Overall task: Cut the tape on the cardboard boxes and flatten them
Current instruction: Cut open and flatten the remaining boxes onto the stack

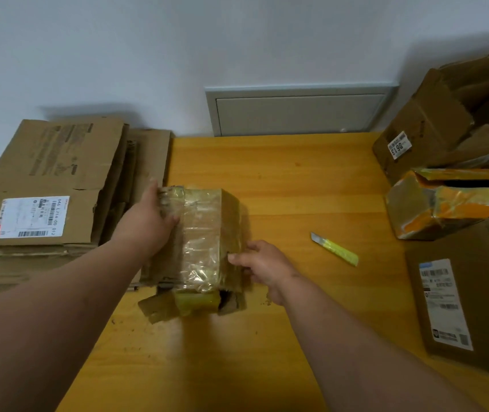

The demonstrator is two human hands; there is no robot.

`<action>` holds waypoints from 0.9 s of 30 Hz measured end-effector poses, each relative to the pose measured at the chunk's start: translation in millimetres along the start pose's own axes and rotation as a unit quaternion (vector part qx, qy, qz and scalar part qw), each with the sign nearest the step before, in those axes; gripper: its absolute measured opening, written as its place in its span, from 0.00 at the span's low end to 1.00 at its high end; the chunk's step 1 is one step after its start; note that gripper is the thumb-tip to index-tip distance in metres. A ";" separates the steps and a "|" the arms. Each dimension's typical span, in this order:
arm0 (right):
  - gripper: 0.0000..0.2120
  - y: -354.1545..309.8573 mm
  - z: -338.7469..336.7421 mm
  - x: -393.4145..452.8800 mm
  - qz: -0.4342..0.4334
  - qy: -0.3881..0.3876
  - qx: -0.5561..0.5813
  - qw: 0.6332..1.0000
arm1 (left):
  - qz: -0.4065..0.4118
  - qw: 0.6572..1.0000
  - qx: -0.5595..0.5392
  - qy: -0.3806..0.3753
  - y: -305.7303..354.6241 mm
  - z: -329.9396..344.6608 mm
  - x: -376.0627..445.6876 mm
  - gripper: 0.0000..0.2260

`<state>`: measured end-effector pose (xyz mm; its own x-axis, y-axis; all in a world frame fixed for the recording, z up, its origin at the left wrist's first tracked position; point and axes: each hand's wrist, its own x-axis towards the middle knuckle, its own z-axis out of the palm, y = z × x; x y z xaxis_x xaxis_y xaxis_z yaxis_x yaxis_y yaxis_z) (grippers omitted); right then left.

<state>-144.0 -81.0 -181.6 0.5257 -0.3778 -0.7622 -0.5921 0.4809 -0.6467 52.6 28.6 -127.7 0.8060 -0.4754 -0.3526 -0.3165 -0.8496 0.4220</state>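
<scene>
A small cardboard box (204, 239), wrapped in shiny clear tape, lies on the yellow wooden table (282, 179) in the middle of the view. Its near end is open, with loose flaps and a yellow tape strip. My left hand (151, 215) presses on the box's far left top edge with fingers laid over it. My right hand (264, 263) holds the box's right side, thumb and fingers curled against it. A yellow utility knife (337, 250) with its blade out lies on the table to the right of the box, apart from both hands.
A stack of flattened cardboard (50, 185) lies at the left table edge. Unflattened boxes stand at the right: a brown one (421, 135) at the back, an orange-taped one (445, 203), and a labelled one (460, 295) near the front. A wall panel (297, 111) is behind.
</scene>
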 end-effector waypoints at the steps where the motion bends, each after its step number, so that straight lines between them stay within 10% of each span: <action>1: 0.30 -1.5 2.4 1.6 -0.004 -0.006 -0.003 1.000 | -0.001 1.000 0.004 0.009 -3.6 0.1 0.1 0.36; 5: 0.11 -6.4 15.4 1.7 -0.025 -0.042 0.000 0.999 | -0.015 1.000 0.005 0.016 -11.6 1.2 -1.8 0.27; 10: 0.11 -19.0 30.0 -8.2 -0.149 0.044 -0.059 0.986 | 0.092 0.981 0.168 0.037 -6.1 -0.9 -6.3 0.15; 18: 0.17 -21.5 51.8 -27.3 -0.305 0.067 -0.220 0.924 | -0.003 0.987 -0.053 -0.149 43.3 -13.6 -13.1 0.49; 27: 0.21 -0.6 41.1 -14.0 -0.218 -0.004 -0.232 0.948 | 0.000 0.975 -0.168 -0.145 30.9 -18.9 -6.9 0.17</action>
<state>-125.8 -43.4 -169.3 0.7854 -0.4540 -0.4207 -0.5218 -0.1200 -0.8446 46.6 10.0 -96.5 0.6158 -0.5608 -0.5535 -0.0944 -0.7499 0.6548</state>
